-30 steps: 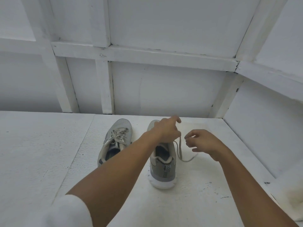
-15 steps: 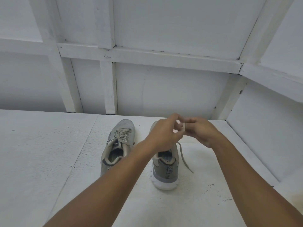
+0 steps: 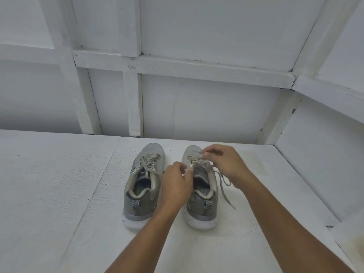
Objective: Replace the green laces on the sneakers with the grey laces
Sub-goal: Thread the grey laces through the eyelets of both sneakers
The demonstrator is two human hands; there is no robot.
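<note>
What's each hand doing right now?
Left hand: closed, pinching the lace at the right sneaker eyelets.
Right hand: closed, pinching the same lace nearer the toe.

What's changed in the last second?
Both hands came down from above the toe onto the right sneaker's lacing; the left hand pinches the lace midway, the right hand pinches it nearer the toe. The left sneaker stayed put; the loose lace end still trails right.
</note>
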